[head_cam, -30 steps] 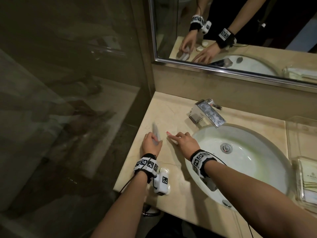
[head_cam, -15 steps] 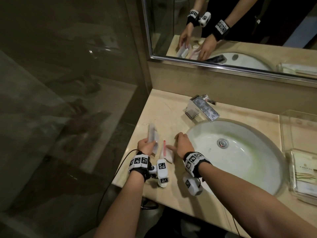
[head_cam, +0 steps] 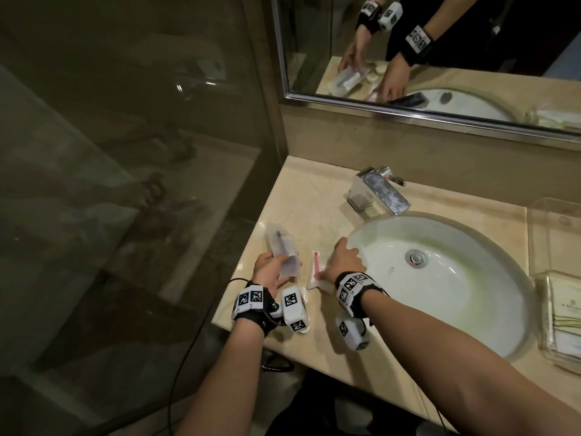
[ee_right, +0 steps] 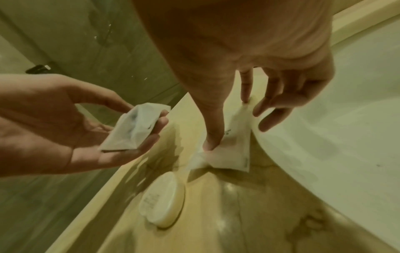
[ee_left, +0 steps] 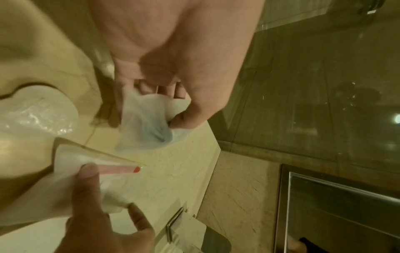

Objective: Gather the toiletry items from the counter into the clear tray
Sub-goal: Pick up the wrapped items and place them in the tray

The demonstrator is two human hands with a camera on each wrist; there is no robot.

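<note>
My left hand holds a translucent white packet just above the counter's left edge; the left wrist view shows fingers and thumb curled round that packet. Beside it, my right hand rests on a flat packet with a red stick inside, lying on the counter by the sink rim. Its thumb presses the near end of the flat packet while an index fingertip touches the far end. A round white soap lies near the front edge. The clear tray stands far right.
The white sink basin fills the counter between my hands and the tray, with a chrome faucet behind it. A glass shower wall borders the counter's left edge. Cards lie in the tray, and a second clear box stands behind it.
My left hand has lifted the translucent packet and drawn it back toward the front edge. My right hand has slid back along the counter onto the red-stick packet.
</note>
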